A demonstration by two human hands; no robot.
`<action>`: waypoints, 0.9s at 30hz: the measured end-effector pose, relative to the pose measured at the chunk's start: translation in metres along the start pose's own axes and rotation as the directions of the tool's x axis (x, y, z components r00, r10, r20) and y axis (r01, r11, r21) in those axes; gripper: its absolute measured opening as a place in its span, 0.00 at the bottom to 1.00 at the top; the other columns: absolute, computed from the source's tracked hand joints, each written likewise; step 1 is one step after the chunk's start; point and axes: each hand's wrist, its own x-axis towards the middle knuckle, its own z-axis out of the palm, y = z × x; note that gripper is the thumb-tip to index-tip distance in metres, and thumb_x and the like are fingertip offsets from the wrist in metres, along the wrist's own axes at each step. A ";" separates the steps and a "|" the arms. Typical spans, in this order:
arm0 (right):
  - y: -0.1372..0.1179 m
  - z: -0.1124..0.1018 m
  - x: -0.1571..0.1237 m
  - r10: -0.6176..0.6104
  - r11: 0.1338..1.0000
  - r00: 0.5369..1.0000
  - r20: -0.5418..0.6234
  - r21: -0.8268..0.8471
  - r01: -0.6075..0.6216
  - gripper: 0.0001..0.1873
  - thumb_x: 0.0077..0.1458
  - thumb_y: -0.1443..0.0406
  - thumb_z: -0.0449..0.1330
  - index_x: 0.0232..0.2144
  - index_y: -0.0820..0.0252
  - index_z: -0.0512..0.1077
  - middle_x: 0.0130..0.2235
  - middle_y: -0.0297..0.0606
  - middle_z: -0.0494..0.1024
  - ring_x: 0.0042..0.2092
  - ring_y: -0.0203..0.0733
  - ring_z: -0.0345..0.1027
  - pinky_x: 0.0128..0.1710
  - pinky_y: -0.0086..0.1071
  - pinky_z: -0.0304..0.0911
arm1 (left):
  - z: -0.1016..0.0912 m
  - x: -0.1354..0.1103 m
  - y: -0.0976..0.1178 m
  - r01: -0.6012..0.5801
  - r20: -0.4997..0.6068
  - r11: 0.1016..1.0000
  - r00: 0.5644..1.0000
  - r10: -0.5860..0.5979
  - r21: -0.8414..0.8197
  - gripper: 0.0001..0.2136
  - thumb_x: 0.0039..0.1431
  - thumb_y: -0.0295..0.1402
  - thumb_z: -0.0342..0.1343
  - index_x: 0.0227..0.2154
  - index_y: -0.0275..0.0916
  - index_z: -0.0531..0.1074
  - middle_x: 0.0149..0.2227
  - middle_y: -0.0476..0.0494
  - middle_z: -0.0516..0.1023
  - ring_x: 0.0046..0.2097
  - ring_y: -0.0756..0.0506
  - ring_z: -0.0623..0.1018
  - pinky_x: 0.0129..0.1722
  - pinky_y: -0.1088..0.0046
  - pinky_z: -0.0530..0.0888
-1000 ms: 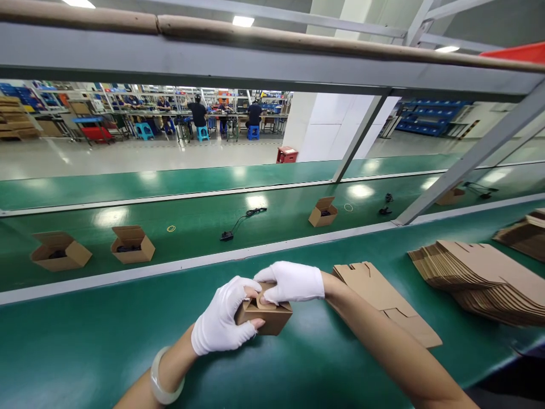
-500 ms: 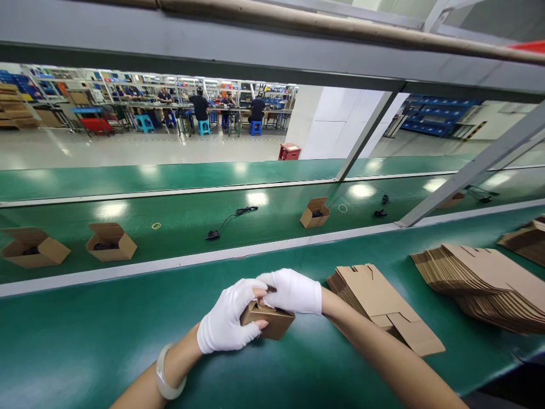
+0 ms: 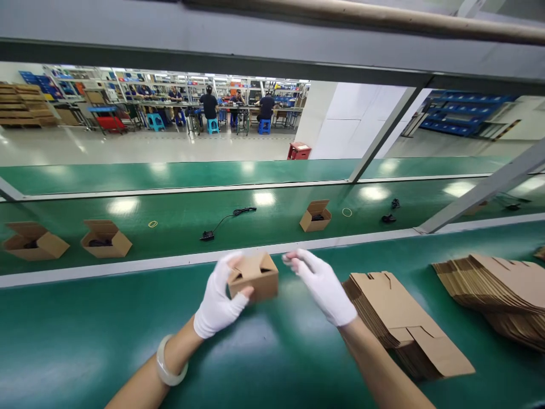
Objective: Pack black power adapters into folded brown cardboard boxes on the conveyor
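My left hand [image 3: 219, 301], in a white glove with bare thumb and fingertips, grips a small brown cardboard box [image 3: 258, 287] by its left side. The box is held over the near green surface, its bottom face hidden and its top flaps folded in with small gaps at the corners. To the right of the box, apart from it, is my right hand [image 3: 321, 284], also gloved. Its fingers are loosely bent, slightly blurred, and nothing shows in them. Nearest to that hand lies a stack of flat cardboard box blanks [image 3: 395, 307].
More flat blanks [image 3: 494, 289] lie at the right. Beyond a white rail [image 3: 170, 263], the green belt carries open boxes [image 3: 315, 216] with black contents, a black adapter with cable [image 3: 207, 235] and a yellow ring [image 3: 347, 212]. Metal posts [image 3: 481, 187] rise there. People sit far behind.
My right hand has come off the box and moved right. My left hand has carried the box up and slightly left, away from me. The view has shifted slightly.
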 end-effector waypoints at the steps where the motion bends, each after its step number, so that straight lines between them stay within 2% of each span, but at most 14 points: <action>1: 0.004 0.006 -0.003 0.019 0.994 1.000 -0.011 0.105 -0.017 0.16 0.54 0.53 0.51 0.30 0.58 0.71 0.35 0.41 0.75 0.39 0.45 0.69 0.42 0.40 0.64 | -0.001 0.001 -0.001 0.047 -0.105 0.999 0.993 -0.044 0.023 0.26 0.56 0.40 0.53 0.56 0.42 0.56 0.55 0.35 0.64 0.54 0.39 0.68 0.53 0.57 0.66; 2: 0.008 0.014 -0.005 0.022 0.977 1.000 0.012 0.213 -0.024 0.19 0.53 0.50 0.53 0.31 0.58 0.71 0.35 0.43 0.75 0.39 0.46 0.69 0.41 0.41 0.65 | 0.000 0.001 -0.001 0.076 -0.177 0.997 0.982 -0.069 0.033 0.27 0.56 0.41 0.53 0.57 0.42 0.55 0.55 0.35 0.63 0.55 0.38 0.68 0.54 0.57 0.66; 4: 0.016 0.031 -0.007 -0.027 0.894 1.000 0.000 0.448 0.024 0.26 0.48 0.45 0.56 0.41 0.57 0.69 0.38 0.44 0.74 0.40 0.46 0.69 0.42 0.41 0.65 | 0.002 0.001 -0.001 0.073 -0.176 0.997 0.982 -0.066 0.035 0.28 0.56 0.42 0.53 0.58 0.42 0.53 0.57 0.35 0.61 0.57 0.38 0.66 0.55 0.57 0.65; 6: 0.022 0.042 -0.005 -0.049 0.818 0.989 -0.139 0.562 0.120 0.31 0.47 0.44 0.56 0.49 0.53 0.64 0.41 0.43 0.74 0.41 0.46 0.68 0.43 0.39 0.65 | 0.004 -0.001 -0.006 0.025 -0.025 0.999 0.999 -0.024 0.023 0.32 0.56 0.44 0.52 0.61 0.43 0.48 0.60 0.35 0.58 0.59 0.37 0.63 0.57 0.57 0.64; 7: 0.023 0.043 -0.004 -0.053 0.827 0.980 -0.189 0.542 0.149 0.30 0.48 0.45 0.55 0.49 0.53 0.64 0.41 0.42 0.73 0.42 0.46 0.68 0.42 0.38 0.65 | 0.002 -0.002 -0.013 -0.003 0.078 1.000 0.997 0.001 0.020 0.36 0.54 0.47 0.53 0.62 0.43 0.45 0.61 0.34 0.56 0.61 0.36 0.61 0.58 0.57 0.63; 9: 0.023 0.036 -0.001 -0.082 0.935 0.977 -0.196 0.323 0.143 0.22 0.52 0.50 0.54 0.45 0.54 0.67 0.40 0.40 0.74 0.41 0.45 0.68 0.41 0.36 0.65 | -0.010 0.000 -0.037 -0.008 0.227 0.997 0.974 -0.008 0.072 0.43 0.49 0.51 0.56 0.63 0.41 0.43 0.63 0.34 0.54 0.62 0.35 0.58 0.59 0.56 0.60; 11: 0.024 0.023 0.003 -0.145 0.985 0.980 -0.140 -0.111 0.130 0.13 0.56 0.58 0.50 0.37 0.56 0.71 0.37 0.38 0.76 0.39 0.44 0.68 0.40 0.35 0.63 | -0.032 0.007 -0.074 0.124 0.191 0.961 0.966 -0.173 0.246 0.44 0.46 0.52 0.58 0.62 0.39 0.47 0.63 0.33 0.54 0.63 0.34 0.57 0.61 0.54 0.57; 12: 0.025 0.017 0.005 -0.174 0.929 0.980 -0.095 -0.347 0.131 0.13 0.56 0.63 0.48 0.35 0.57 0.72 0.36 0.38 0.76 0.38 0.43 0.68 0.39 0.35 0.62 | -0.045 0.012 -0.095 0.279 0.070 0.890 0.943 -0.324 0.360 0.41 0.47 0.50 0.57 0.61 0.37 0.50 0.62 0.33 0.55 0.63 0.35 0.57 0.61 0.55 0.57; 13: 0.027 0.013 0.008 -0.184 0.825 0.982 -0.036 -0.549 0.134 0.14 0.55 0.67 0.47 0.34 0.57 0.73 0.35 0.39 0.77 0.37 0.43 0.68 0.39 0.35 0.61 | -0.059 0.017 -0.116 0.437 -0.045 0.781 0.882 -0.468 0.447 0.39 0.46 0.49 0.57 0.59 0.37 0.54 0.62 0.35 0.57 0.63 0.35 0.56 0.61 0.56 0.56; 15: 0.031 0.011 0.016 -0.122 0.586 0.989 0.080 -0.798 0.137 0.18 0.52 0.72 0.46 0.36 0.57 0.74 0.37 0.40 0.78 0.36 0.44 0.69 0.38 0.35 0.60 | -0.083 0.027 -0.155 0.549 -0.149 0.690 0.820 -0.552 0.472 0.36 0.46 0.45 0.58 0.56 0.33 0.59 0.61 0.30 0.57 0.63 0.31 0.53 0.60 0.51 0.54; 17: 0.036 0.014 0.025 0.000 0.433 0.991 0.134 -0.893 0.121 0.19 0.51 0.74 0.48 0.40 0.57 0.74 0.39 0.42 0.78 0.37 0.46 0.71 0.37 0.35 0.60 | -0.100 0.034 -0.182 0.601 -0.187 0.653 0.785 -0.590 0.461 0.32 0.43 0.43 0.60 0.51 0.34 0.65 0.60 0.30 0.60 0.63 0.29 0.53 0.59 0.49 0.55; 19: 0.039 0.018 0.035 0.106 0.381 0.985 0.133 -0.921 0.083 0.20 0.51 0.72 0.49 0.43 0.57 0.74 0.39 0.44 0.79 0.39 0.48 0.72 0.37 0.35 0.60 | -0.108 0.037 -0.199 0.629 -0.201 0.647 0.766 -0.611 0.431 0.26 0.40 0.43 0.62 0.45 0.38 0.71 0.59 0.34 0.63 0.62 0.29 0.56 0.58 0.50 0.56; 23: 0.041 0.020 0.052 0.239 0.413 0.959 0.151 -0.910 0.040 0.17 0.53 0.67 0.50 0.41 0.58 0.75 0.38 0.46 0.79 0.40 0.51 0.72 0.36 0.35 0.60 | -0.112 0.035 -0.206 0.648 -0.224 0.699 0.761 -0.609 0.302 0.17 0.38 0.44 0.63 0.32 0.41 0.75 0.54 0.41 0.70 0.60 0.32 0.61 0.59 0.54 0.56; 27: 0.037 0.020 0.052 0.250 0.423 0.959 0.134 -0.906 0.016 0.14 0.51 0.64 0.53 0.37 0.59 0.76 0.36 0.45 0.79 0.38 0.51 0.73 0.33 0.34 0.60 | -0.114 0.038 -0.193 0.582 -0.274 0.811 0.790 -0.549 0.053 0.19 0.36 0.47 0.65 0.29 0.40 0.72 0.45 0.39 0.76 0.55 0.34 0.68 0.58 0.55 0.60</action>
